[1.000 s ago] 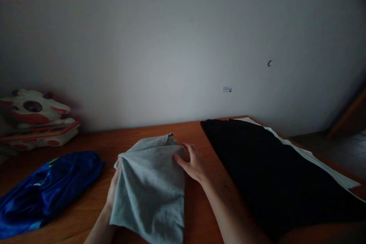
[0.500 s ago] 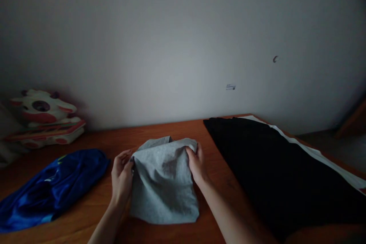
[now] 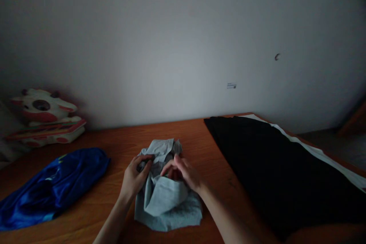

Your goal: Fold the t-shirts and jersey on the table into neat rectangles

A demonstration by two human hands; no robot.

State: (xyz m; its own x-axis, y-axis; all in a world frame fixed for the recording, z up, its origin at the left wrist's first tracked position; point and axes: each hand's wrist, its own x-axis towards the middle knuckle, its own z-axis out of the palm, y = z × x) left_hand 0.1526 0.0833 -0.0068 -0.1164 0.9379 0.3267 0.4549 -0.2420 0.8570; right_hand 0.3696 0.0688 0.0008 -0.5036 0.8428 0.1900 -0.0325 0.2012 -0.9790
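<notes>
A grey garment [image 3: 167, 202] lies bunched on the wooden table in front of me, its top part folded and crumpled. My left hand [image 3: 136, 177] grips its left side, thumb and fingers bent around the fabric. At the opening of a fold, my right hand [image 3: 184, 173] has its fingers curled into the cloth; some fingertips are hidden there. What kind of garment it is cannot be told from its folds.
Left of my hands, a shiny blue garment [image 3: 57, 187] rests on the wooden table [image 3: 114, 141]. A cow-shaped toy keyboard [image 3: 47, 120] stands behind it near the wall. On the right lies a black cloth [image 3: 274, 164] over a white cloth [image 3: 317, 154].
The grey garment went from held spread between both hands to bunched, with its upper part folded over. My hands have come closer together, the right one moving left and lower.
</notes>
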